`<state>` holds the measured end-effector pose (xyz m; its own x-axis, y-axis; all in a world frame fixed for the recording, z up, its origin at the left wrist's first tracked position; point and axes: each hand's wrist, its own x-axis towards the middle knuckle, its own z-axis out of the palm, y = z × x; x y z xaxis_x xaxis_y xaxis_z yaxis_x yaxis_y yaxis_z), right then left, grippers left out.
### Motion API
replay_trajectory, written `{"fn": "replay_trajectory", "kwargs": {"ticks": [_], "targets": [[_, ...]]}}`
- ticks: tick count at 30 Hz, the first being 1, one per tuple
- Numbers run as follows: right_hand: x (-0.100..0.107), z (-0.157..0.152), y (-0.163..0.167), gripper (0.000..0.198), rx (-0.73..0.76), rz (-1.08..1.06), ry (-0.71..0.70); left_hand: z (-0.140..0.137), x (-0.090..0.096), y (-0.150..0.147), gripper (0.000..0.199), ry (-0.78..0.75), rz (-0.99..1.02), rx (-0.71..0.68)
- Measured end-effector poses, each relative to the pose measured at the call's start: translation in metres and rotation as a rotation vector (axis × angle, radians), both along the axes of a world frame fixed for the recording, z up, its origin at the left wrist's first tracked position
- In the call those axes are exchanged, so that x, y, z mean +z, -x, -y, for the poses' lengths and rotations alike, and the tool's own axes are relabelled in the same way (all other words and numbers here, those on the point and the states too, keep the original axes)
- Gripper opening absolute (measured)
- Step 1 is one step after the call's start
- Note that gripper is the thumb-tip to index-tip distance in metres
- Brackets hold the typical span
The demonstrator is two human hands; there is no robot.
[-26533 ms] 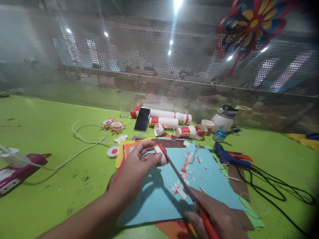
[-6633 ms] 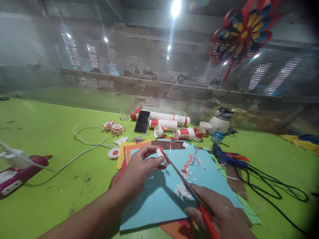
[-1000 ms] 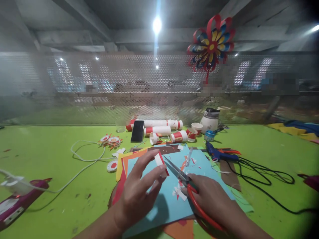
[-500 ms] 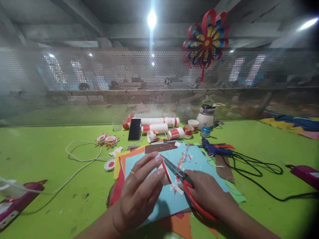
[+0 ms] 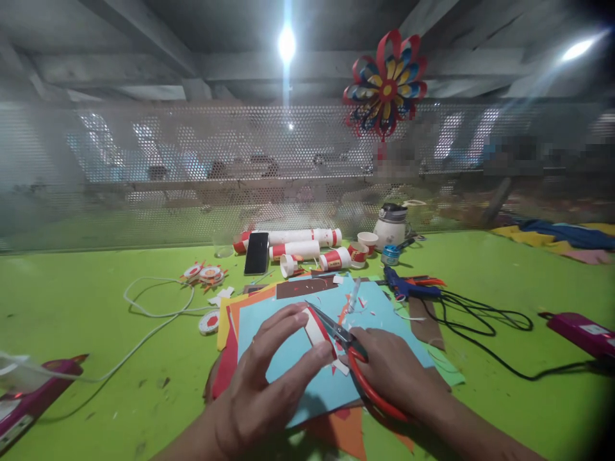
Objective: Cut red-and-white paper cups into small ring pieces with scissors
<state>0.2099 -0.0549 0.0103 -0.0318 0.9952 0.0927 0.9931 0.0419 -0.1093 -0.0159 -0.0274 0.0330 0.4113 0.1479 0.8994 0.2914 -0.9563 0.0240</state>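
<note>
My left hand [image 5: 269, 371] grips a curved white piece with a red edge [image 5: 316, 328], which looks like paper cup material, between thumb and fingers. Scissors with red handles [image 5: 339, 334] are in my right hand [image 5: 389, 358], their blades lying along the red edge of that piece. Whether the blades are parted is hard to see. Beneath both hands lies a light blue sheet [image 5: 321, 400] on a stack of coloured paper, with small white and red scraps on it.
Paper cups [image 5: 335, 258], a phone [image 5: 256, 253] and a jug [image 5: 390, 227] stand behind the paper. To the right lies a blue glue gun [image 5: 408, 284] with black cable. Round paper pieces [image 5: 210, 321] and a white cord [image 5: 154, 315] are on the left, near a purple power strip [image 5: 41, 400].
My left thumb has moved down and right along the white piece, widening its spread from the fingers and baring more of the piece. The whole view has shifted slightly.
</note>
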Motion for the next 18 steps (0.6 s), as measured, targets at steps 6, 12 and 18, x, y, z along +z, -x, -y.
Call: {"fn": "replay_trajectory", "kwargs": {"ticks": [6,12,18], "targets": [[0.002,-0.001,0.001,0.026,-0.03,-0.003,0.002,-0.012,0.013,-0.012,0.038,1.043,0.456,-0.322],[0.005,-0.002,0.0,0.03,-0.041,-0.014,-0.001,-0.034,0.02,-0.005,0.02,1.598,0.653,-0.636],[0.012,0.0,-0.003,0.032,-0.059,0.019,-0.07,-0.039,0.017,-0.006,0.033,1.66,0.634,-0.69]]}}
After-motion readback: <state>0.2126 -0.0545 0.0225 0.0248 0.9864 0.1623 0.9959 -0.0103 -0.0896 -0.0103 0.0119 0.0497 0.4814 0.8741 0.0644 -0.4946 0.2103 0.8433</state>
